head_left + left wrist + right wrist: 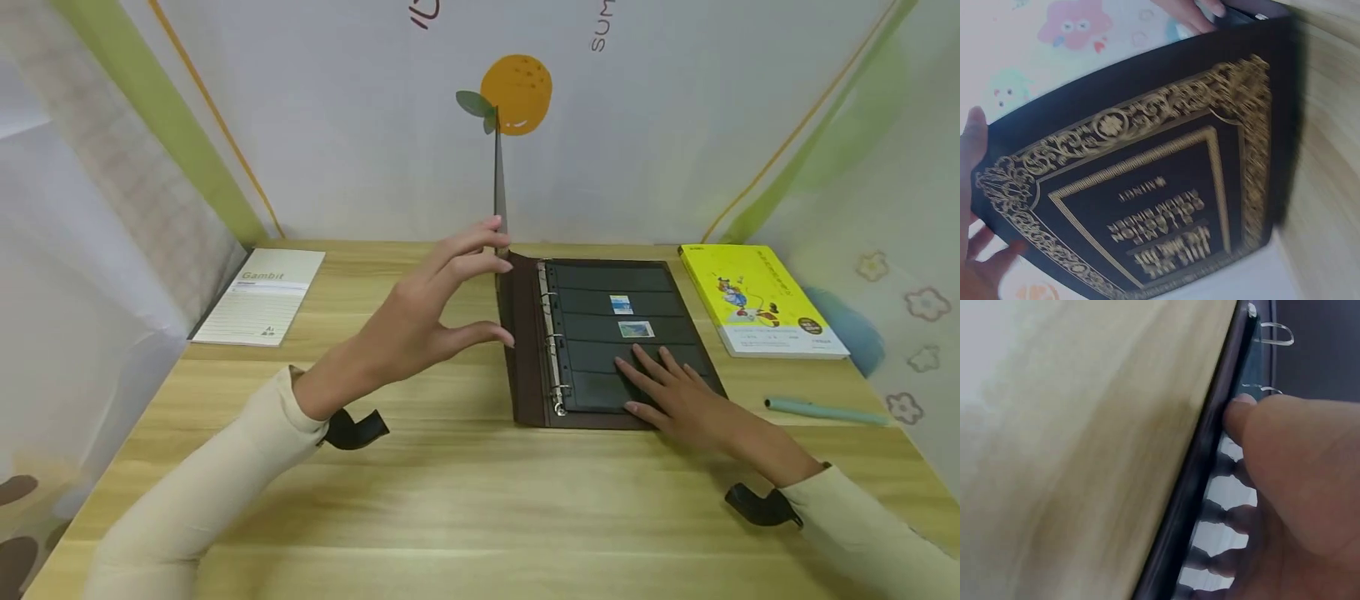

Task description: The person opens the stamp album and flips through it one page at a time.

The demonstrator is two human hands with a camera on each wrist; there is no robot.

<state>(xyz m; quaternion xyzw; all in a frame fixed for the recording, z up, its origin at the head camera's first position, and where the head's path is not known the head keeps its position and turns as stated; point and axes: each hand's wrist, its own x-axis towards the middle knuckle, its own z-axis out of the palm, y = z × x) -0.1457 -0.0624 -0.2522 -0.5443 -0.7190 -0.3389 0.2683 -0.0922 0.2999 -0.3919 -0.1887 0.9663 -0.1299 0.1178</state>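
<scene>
A stamp album (pixel 528 383) lies on the wooden table with its dark front cover (pixel 501 187) standing nearly upright. My left hand (pixel 405 312) grips that cover by its edge, thumb and fingers apart; the left wrist view shows gold ornament and lettering on the cover's outside (pixel 1141 162). Metal rings (pixel 553 340) hold a black pocket page (pixel 592 392). Two small stamps, a blue-and-white stamp (pixel 621 304) and a green-blue stamp (pixel 636 330), sit in its strips. My right hand (pixel 686 404) rests on the page's lower right with spread fingers, its thumb (pixel 1241 415) near the lower edge.
A white notepad (pixel 262 296) lies at the table's back left. A yellow book (pixel 765 292) is at the back right, with a pale green pen (pixel 825 411) in front of it. A white curtain with an orange print (pixel 517 93) hangs behind the table.
</scene>
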